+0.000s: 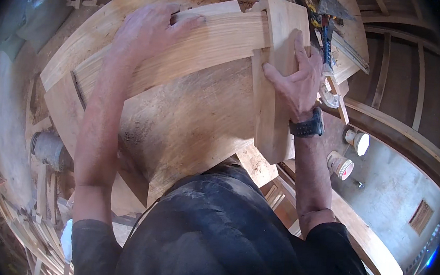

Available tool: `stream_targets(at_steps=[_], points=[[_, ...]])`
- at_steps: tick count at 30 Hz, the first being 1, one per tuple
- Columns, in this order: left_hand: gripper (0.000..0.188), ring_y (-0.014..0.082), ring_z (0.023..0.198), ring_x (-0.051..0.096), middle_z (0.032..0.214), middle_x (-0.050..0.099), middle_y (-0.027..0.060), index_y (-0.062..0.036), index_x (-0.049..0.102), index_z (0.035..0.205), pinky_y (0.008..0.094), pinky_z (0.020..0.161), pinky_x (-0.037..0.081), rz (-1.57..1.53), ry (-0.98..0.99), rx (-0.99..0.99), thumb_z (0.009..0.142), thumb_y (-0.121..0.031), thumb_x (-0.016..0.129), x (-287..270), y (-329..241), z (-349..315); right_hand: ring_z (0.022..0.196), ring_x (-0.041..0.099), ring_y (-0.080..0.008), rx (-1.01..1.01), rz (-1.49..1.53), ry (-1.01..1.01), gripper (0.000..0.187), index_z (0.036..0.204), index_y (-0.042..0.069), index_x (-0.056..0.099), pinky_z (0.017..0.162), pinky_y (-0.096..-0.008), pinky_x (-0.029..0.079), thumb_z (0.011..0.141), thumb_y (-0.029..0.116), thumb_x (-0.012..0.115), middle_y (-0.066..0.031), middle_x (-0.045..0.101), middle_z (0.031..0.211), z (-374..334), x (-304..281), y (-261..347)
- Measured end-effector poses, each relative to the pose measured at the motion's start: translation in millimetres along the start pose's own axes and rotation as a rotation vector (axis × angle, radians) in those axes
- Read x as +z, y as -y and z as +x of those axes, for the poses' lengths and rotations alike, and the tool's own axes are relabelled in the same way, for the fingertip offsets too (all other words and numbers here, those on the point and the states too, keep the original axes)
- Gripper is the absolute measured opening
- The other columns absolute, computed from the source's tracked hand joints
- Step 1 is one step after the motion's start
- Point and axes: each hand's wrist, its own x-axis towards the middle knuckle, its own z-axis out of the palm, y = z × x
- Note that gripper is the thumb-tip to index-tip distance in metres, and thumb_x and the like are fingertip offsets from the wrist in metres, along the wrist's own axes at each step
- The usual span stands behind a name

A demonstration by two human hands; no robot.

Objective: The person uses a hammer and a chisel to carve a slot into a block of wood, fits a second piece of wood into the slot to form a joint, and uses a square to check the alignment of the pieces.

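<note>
A long pale wooden board point(202, 41) lies slantwise across a dusty wooden worktop point(191, 109). At its right end it meets a wider wooden board point(275, 105) that runs toward my body. My left hand point(148, 26) is closed over the long board's far edge, with the thumb along its face and the other fingertips mostly hidden. My right hand point(301, 79) lies on the wider board, fingers stretched away from me and thumb spread toward its left edge. A dark watch point(307, 124) is on my right wrist.
Sawdust and hand tools point(322, 20) lie beyond the boards at the upper right. Two white buckets point(340, 164) stand on the floor at right, and a grey bucket point(49, 148) is at left. Wooden strips point(23, 235) are piled at lower left.
</note>
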Motion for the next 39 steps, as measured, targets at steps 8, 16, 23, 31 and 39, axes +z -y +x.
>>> stream_targets(at_steps=[8, 16, 23, 31, 39], points=[[0.08, 0.0375, 0.117, 0.065, 0.119, 0.072, 0.0206, -0.0008, 0.071, 0.122, 0.0486, 0.103, 0.048, 0.023, 0.114, -0.056, 0.091, -0.073, 0.054, -3, -4, 2, 0.128, 0.048, -0.048, -0.118, -0.03, -0.017, 0.097, 0.151, 0.014, 0.053, 0.109, -0.0547, 0.04, 0.065, 0.05, 0.079, -0.0346, 0.047, 0.138, 11, 4, -18], [0.083, 0.0365, 0.121, 0.063, 0.125, 0.07, 0.0201, -0.003, 0.07, 0.126, 0.0493, 0.106, 0.046, 0.065, 0.097, -0.083, 0.091, -0.076, 0.053, 4, 0, -1, 0.124, 0.05, -0.0469, -0.162, -0.069, -0.027, 0.099, 0.152, 0.015, 0.051, 0.108, -0.0545, 0.041, 0.064, 0.05, 0.079, -0.0319, 0.048, 0.136, 8, 1, -15], [0.081, 0.0367, 0.12, 0.063, 0.123, 0.07, 0.0201, -0.0036, 0.07, 0.127, 0.0484, 0.106, 0.046, 0.036, 0.169, -0.089, 0.091, -0.074, 0.054, 0, -3, 6, 0.123, 0.052, -0.0439, -0.244, -0.061, -0.027, 0.098, 0.151, 0.016, 0.053, 0.105, -0.0522, 0.043, 0.064, 0.05, 0.08, -0.0285, 0.049, 0.136, 12, 1, -21], [0.076, 0.0376, 0.115, 0.065, 0.117, 0.072, 0.0208, -0.0021, 0.072, 0.121, 0.0462, 0.103, 0.048, 0.041, 0.058, -0.041, 0.093, -0.07, 0.055, -3, 6, -2, 0.127, 0.056, -0.0378, -0.005, 0.553, 0.106, 0.078, 0.141, 0.0, 0.056, 0.108, -0.0456, 0.046, 0.084, 0.049, 0.079, -0.0267, 0.051, 0.144, 55, -5, -43], [0.071, 0.0381, 0.107, 0.066, 0.107, 0.072, 0.0213, -0.0008, 0.073, 0.111, 0.0471, 0.096, 0.049, 0.003, 0.058, -0.036, 0.094, -0.068, 0.055, -7, 2, 2, 0.116, 0.063, -0.0147, 0.232, 1.116, 0.509, 0.053, 0.143, 0.006, 0.053, 0.1, -0.0321, 0.051, 0.101, 0.036, 0.065, -0.0056, 0.064, 0.134, 110, 13, -45]])
